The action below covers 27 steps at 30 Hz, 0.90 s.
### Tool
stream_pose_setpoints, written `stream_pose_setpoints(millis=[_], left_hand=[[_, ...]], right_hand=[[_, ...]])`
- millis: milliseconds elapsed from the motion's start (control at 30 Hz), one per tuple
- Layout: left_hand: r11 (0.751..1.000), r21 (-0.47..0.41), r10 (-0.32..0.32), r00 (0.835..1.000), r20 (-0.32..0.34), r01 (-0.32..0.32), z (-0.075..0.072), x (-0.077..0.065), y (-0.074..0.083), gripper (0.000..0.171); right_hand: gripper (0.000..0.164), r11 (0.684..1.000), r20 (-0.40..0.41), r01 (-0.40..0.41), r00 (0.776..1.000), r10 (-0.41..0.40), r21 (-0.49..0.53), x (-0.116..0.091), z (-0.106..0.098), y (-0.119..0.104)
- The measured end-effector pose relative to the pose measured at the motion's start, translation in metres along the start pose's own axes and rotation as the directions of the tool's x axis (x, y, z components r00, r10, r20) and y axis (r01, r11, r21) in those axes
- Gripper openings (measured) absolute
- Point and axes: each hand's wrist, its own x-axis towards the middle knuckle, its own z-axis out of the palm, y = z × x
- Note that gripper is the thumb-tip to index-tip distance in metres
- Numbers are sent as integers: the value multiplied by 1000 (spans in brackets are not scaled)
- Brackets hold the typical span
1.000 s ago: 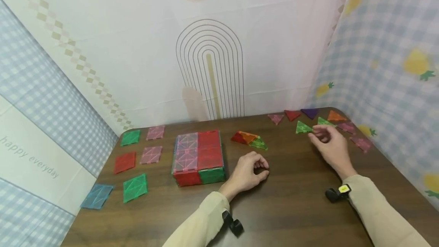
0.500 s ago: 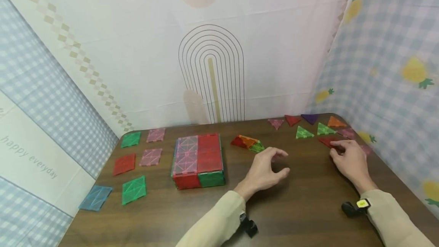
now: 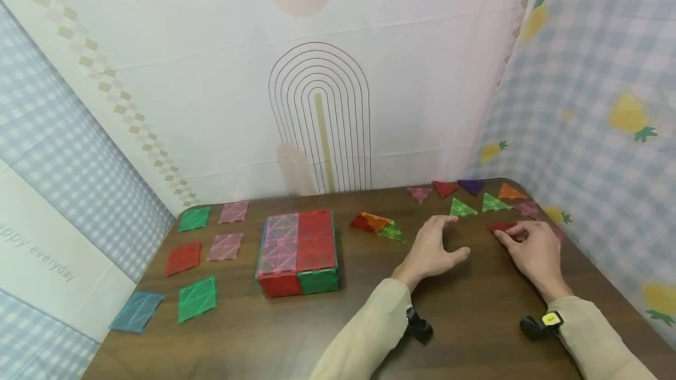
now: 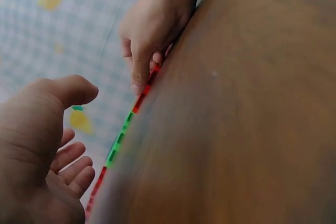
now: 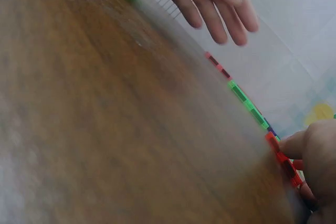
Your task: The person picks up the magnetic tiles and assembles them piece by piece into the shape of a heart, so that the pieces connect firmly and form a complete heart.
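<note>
My right hand (image 3: 537, 252) pinches a red triangular magnetic tile (image 3: 499, 227) near the table's right side, with thumb and fingers at its edge. In the right wrist view the red tile's rim shows right at those fingertips. My left hand (image 3: 429, 251) hovers over the middle right of the table, thumb and fingers spread apart, holding nothing. Two green triangular tiles (image 3: 494, 203) lie just beyond the right hand. Left of the left hand, a small joined piece of red, orange and green triangles (image 3: 377, 225) rests on the table.
A box of square tiles (image 3: 317, 245), pink and red on top, stands left of center. Several loose square tiles (image 3: 198, 298) lie farther left. Pink, red, purple (image 3: 471, 186) and orange triangles line the back right edge. Patterned cloth walls (image 3: 422, 75) enclose the table (image 3: 253, 345).
My right hand has moved from the green triangles nearer and to the right, onto the red triangle. My left hand has moved right and its fingers have spread.
</note>
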Motion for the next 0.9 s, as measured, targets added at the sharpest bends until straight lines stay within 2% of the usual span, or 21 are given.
stream_pose_setpoints(millis=[167,567,900], left_hand=[[1000,11,-20,1000,16,19,9,12,-1,71],[984,175,-38,999,10,35,16,33,-2,69],[970,241,-45,993,108,18,20,43,-10,68]], right_hand=[[23,1000,27,-23,999,23,-10,-2,2,-3],[24,999,22,-52,998,53,-10,-2,1,-3],[30,998,29,-65,997,65,2,-1,0,-5]])
